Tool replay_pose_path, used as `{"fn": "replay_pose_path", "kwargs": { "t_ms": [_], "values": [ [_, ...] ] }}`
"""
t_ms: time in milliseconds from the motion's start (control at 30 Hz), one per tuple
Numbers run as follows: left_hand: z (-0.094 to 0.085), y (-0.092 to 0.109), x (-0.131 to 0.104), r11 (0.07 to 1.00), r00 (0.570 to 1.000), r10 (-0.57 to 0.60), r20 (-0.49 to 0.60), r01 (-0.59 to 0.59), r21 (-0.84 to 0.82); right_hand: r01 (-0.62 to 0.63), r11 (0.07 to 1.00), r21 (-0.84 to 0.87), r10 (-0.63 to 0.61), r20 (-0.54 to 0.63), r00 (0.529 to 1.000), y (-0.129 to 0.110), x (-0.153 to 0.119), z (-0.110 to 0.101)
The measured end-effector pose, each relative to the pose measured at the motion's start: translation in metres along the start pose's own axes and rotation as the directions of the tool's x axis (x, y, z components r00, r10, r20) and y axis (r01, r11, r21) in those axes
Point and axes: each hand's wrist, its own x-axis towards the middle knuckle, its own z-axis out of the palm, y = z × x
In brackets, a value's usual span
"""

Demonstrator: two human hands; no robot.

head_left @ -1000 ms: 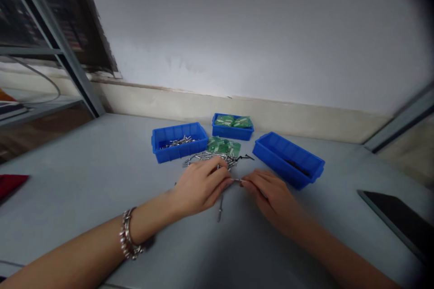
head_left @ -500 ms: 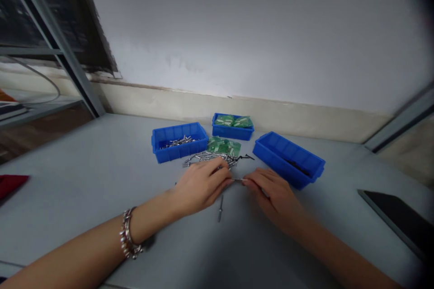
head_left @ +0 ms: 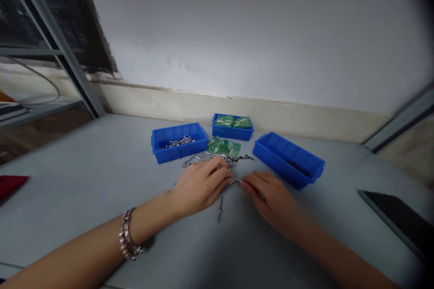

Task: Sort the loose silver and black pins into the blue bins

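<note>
My left hand (head_left: 203, 185), with a beaded bracelet at the wrist, is closed in a pinch at one end of a thin silver metal fastener (head_left: 236, 180). Fingertips of my right hand (head_left: 267, 196) are pinched at its other end, so only a short shiny length shows between them. A second silver metal fastener (head_left: 220, 209) lies alone on the table just below my left fingers. Behind my left hand is a loose pile of silver fasteners (head_left: 203, 156), partly hidden by it, with dark screws (head_left: 247, 157) at its right edge.
A blue bin (head_left: 179, 151) with silver metal parts stands at left. Another blue bin (head_left: 233, 133) holds green packets, and a third blue bin (head_left: 288, 162) has dark pieces inside. A green packet (head_left: 224, 146) lies between them. A dark flat object (head_left: 396, 216) sits at right.
My right hand has shifted slightly left, toward my left hand, and the exposed length of fastener between them looks shorter. My left hand has hardly moved.
</note>
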Motion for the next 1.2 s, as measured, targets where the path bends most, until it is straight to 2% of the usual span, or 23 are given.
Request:
{"fn": "replay_pose_path", "kwargs": {
  "t_ms": [167, 467, 933, 1200],
  "values": [
    [0.0021, -0.0011, -0.0009, 1.000, 0.999, -0.009, 0.033, 0.009, -0.004, -0.006, 0.999, 0.039, 0.009, -0.065, 0.998, -0.0022, 0.0014, -0.0061],
    [0.0013, -0.0008, 0.0001, 1.000, 1.000, 0.000, -0.009, -0.001, -0.008, 0.008, 1.000, -0.023, -0.007, 0.061, 0.998, 0.0007, 0.0014, 0.0004],
    [0.0034, -0.0025, -0.0015, 0.999, 0.998, -0.042, 0.040, 0.041, 0.011, -0.002, 0.999, 0.053, 0.006, -0.082, 0.997, 0.0015, -0.0007, -0.0047],
    [0.0045, -0.0028, -0.0022, 0.997, 0.996, -0.080, 0.048, 0.079, 0.026, 0.061, 0.998, 0.022, -0.058, -0.119, 0.991, 0.0002, 0.0013, -0.0066]
  ]
}}
